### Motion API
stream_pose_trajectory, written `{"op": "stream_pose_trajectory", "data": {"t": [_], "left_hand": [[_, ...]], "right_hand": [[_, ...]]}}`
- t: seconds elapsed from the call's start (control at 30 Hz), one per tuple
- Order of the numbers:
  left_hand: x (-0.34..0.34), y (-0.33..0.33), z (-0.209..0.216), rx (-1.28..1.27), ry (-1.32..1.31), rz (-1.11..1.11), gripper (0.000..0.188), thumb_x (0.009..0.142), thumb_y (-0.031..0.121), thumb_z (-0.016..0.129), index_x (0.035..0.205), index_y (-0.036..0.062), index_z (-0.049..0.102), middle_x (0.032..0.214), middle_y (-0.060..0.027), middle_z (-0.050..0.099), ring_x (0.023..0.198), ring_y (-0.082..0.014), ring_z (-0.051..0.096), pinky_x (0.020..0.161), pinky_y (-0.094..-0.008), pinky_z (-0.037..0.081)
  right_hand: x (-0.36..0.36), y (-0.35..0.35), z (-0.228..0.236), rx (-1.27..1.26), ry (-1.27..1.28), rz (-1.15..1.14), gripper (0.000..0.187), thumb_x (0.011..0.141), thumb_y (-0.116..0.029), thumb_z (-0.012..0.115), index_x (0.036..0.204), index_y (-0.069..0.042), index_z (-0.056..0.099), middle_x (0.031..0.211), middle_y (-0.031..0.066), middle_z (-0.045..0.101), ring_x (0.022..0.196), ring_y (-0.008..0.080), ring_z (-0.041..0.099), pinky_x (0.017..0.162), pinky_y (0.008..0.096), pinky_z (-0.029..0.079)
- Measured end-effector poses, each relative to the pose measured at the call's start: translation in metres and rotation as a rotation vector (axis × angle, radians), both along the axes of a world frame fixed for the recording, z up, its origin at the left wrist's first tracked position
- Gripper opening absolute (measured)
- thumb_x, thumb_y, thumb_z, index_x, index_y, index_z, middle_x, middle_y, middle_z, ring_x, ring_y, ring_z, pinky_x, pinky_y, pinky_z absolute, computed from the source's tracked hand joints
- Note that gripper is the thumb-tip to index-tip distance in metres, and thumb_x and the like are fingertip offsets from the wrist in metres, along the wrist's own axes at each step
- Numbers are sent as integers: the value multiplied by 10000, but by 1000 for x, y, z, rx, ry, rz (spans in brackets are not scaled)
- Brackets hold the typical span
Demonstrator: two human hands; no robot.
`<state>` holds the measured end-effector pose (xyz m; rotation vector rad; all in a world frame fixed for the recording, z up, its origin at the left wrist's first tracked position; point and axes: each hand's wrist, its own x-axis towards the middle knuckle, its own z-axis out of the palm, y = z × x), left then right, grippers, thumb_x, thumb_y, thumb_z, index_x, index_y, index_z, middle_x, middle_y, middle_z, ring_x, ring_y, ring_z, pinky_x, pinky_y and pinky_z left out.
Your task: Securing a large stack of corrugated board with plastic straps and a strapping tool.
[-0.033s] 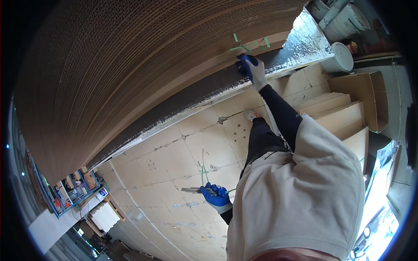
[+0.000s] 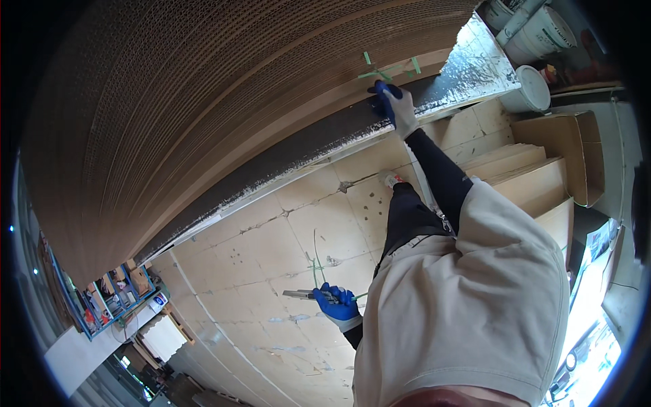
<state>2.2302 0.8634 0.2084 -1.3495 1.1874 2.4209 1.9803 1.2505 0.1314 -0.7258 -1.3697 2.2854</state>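
Observation:
My right hand (image 2: 395, 107), in a blue-and-white work glove, reaches up to the front edge of a tall stack of corrugated cardboard sheets (image 2: 271, 61). Its fingers are drawn together at short green strapping pieces (image 2: 380, 72) on the stack's edge; the exact grip is partly hidden. Lower down at the left, my left hand (image 2: 337, 306) wears a matching glove and is closed round a box cutter (image 2: 297, 294), whose blade end points left. A thin green strap (image 2: 317, 266) rises beside that hand, and a bit of green shows at its other side.
The stack rests on a dark, worn platform (image 2: 285, 152) with a chipped white edge. White buckets (image 2: 532, 90) stand at the far right. Cardboard boxes (image 2: 563, 146) and flat sheets are to my right. Cracked floor tiles (image 2: 271, 230) lie below. A blue-framed shelf (image 2: 115, 298) is at the left.
My right hand has shifted very slightly at the green strapping. My left hand with the box cutter stays almost where it was.

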Motion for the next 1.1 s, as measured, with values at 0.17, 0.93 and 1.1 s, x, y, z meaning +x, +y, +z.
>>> {"op": "stream_pose_trajectory", "data": {"t": [0.17, 0.93, 1.1], "left_hand": [[-8, 15, -12, 53, -12, -21, 352, 945, 433, 474, 879, 106, 587, 563, -10, 471, 373, -100, 298, 336, -237, 227], [18, 5, 0, 6, 21, -124, 384, 954, 447, 446, 902, 108, 620, 582, -16, 487, 384, -112, 321, 333, -242, 251], [33, 7, 5, -46, -63, 13, 365, 950, 444, 463, 887, 104, 582, 561, -8, 469, 371, -104, 295, 339, -233, 241]], "right_hand": [[-28, 29, 20, 37, -90, 77, 246, 926, -156, 548, 1009, 72, 592, 803, 121, 674, 609, 160, 653, 494, 262, 524], [-26, 4, -5, 500, 2, -153, 233, 938, -148, 521, 983, 22, 674, 609, 27, 624, 475, 53, 512, 427, 218, 395], [-26, 3, -8, 478, 10, -187, 224, 922, -164, 548, 909, 7, 691, 592, 34, 636, 484, 62, 539, 467, 237, 431]]}}
